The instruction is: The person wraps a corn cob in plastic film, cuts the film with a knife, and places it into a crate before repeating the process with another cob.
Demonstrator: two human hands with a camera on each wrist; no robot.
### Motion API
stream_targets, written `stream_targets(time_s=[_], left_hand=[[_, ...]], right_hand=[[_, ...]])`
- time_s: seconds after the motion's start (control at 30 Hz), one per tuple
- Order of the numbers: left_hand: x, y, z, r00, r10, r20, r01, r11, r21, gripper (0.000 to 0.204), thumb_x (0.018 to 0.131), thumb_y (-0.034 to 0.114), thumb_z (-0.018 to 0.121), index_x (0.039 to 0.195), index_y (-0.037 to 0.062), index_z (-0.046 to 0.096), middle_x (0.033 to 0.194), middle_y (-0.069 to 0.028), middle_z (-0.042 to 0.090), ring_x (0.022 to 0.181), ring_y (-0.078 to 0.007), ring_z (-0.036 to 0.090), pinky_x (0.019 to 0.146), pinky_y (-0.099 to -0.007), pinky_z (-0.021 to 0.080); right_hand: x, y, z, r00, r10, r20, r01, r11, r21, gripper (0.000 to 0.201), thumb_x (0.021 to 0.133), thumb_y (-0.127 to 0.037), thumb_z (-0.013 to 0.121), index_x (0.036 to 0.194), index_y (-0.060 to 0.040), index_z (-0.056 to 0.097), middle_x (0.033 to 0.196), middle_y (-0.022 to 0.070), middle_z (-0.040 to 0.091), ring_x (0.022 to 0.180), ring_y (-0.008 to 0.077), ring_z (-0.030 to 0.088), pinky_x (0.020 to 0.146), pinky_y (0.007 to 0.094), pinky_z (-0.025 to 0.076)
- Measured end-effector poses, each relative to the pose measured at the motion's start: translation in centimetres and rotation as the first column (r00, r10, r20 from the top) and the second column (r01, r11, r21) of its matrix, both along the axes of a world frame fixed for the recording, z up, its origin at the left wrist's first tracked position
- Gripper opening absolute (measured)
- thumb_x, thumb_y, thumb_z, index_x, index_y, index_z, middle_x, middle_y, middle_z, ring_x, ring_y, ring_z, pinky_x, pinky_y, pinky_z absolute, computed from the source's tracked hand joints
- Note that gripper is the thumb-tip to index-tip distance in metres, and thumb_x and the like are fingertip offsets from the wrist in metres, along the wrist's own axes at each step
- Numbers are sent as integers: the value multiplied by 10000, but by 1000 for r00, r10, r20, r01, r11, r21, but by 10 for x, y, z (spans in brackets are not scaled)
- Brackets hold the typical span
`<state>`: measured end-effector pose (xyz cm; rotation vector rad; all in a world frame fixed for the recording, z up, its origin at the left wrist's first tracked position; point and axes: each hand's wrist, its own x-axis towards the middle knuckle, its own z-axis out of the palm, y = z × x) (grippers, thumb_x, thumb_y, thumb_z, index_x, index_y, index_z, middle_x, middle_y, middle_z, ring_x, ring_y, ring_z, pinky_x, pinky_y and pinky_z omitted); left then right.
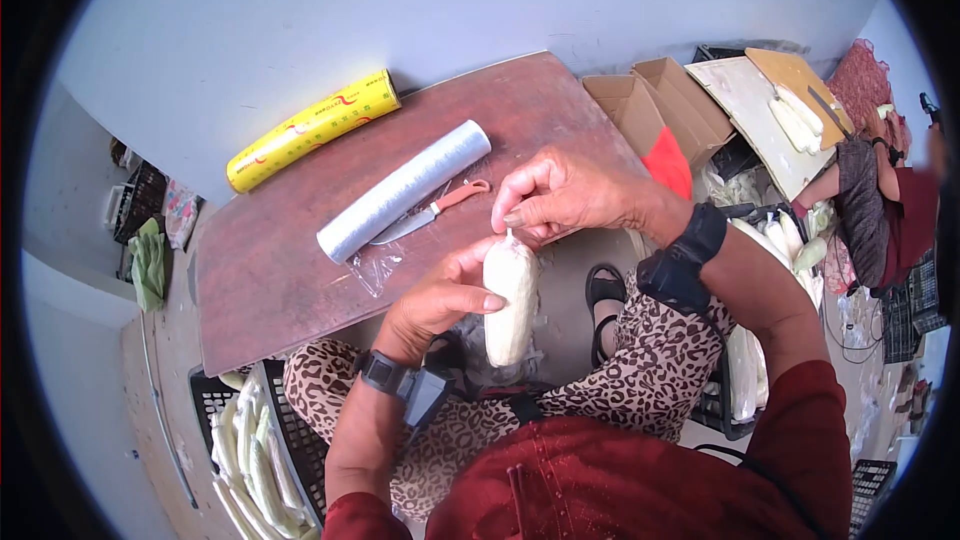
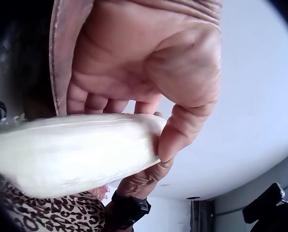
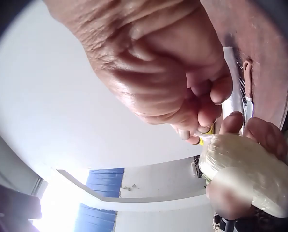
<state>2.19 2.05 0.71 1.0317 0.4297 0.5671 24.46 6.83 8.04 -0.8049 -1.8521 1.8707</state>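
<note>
A pale, whitish-green vegetable (image 1: 510,305) hangs upright above the person's lap, with clear film over it that shows in the right wrist view (image 3: 248,169). The left hand (image 1: 440,298) grips its upper part, thumb across the front and fingers behind. At its top end, the right hand (image 1: 575,195) pinches a small twisted tip between thumb and fingers. In the left wrist view the vegetable (image 2: 81,152) lies between the left thumb and fingers.
On the reddish table (image 1: 270,270) lie a clear film roll (image 1: 405,190), an orange-handled knife (image 1: 463,194) and a yellow roll (image 1: 313,130). Crates of vegetables (image 1: 255,460) stand at both sides. Cardboard boxes (image 1: 625,112) are beyond the table's right end; another person (image 1: 885,200) sits far right.
</note>
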Motion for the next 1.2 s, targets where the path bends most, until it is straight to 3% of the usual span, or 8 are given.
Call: stream_targets(time_s=[0.13,0.27,0.37,0.63,0.77,0.87,1.07,1.2], left_hand=[[-4,1,1,998,-52,20,52,998,-17,738,695,170,766,1359,18,482,1250,-54,579,1165,-173,528,1054,-336,362],[0,-5,17,999,-50,-3,50,998,-32,750,676,169,776,1354,14,498,1260,-49,578,1156,-153,526,1049,-307,357],[-2,-4,14,996,-25,-84,20,998,-58,840,578,182,813,1325,-34,497,1242,-91,585,1136,-191,561,1030,-317,390],[-5,-2,15,997,-10,-78,9,1000,-22,695,649,134,774,1298,14,558,1178,-35,628,1087,-143,565,1029,-293,374],[-6,-1,11,999,-8,-35,7,999,-51,693,639,120,778,1289,10,561,1169,-46,633,1073,-151,582,1015,-297,396],[-7,-3,12,999,19,-48,-22,997,-70,806,566,194,836,1275,-46,538,1161,-147,634,1083,-245,611,997,-363,439],[-9,-2,7,998,47,-40,-49,998,-47,814,545,229,823,1250,-59,534,1109,-170,639,1036,-268,624,960,-373,462],[-12,3,4,997,-55,53,59,995,-85,721,618,106,789,1283,-10,539,1178,-78,630,1090,-186,598,1016,-325,416]], right_hand=[[-4,-6,7,996,-16,86,10,997,78,126,911,-90,613,960,25,630,721,11,599,616,51,541,579,212,453],[-8,-11,8,1000,-11,9,10,996,87,98,912,-87,604,955,0,584,721,6,596,617,48,542,572,204,447],[-12,-12,3,1000,-15,-23,18,985,169,95,913,-88,601,960,-12,568,725,4,593,609,44,539,558,200,441],[-9,-10,6,992,-38,117,10,973,231,86,903,-82,604,934,-3,619,733,-8,589,596,34,532,554,213,447],[-3,-7,2,998,45,48,-54,976,212,109,901,-85,604,948,6,642,742,0,607,620,45,547,583,217,456],[-1,-9,7,995,69,74,-86,964,250,125,905,-82,594,970,10,650,752,8,621,640,59,559,602,224,462],[-1,-6,2,996,73,58,-89,933,349,129,915,-87,579,969,10,646,748,13,622,654,75,562,610,241,465],[-3,-11,8,997,25,67,-49,924,380,121,926,-103,576,933,5,631,744,11,613,663,76,561,610,242,462]])
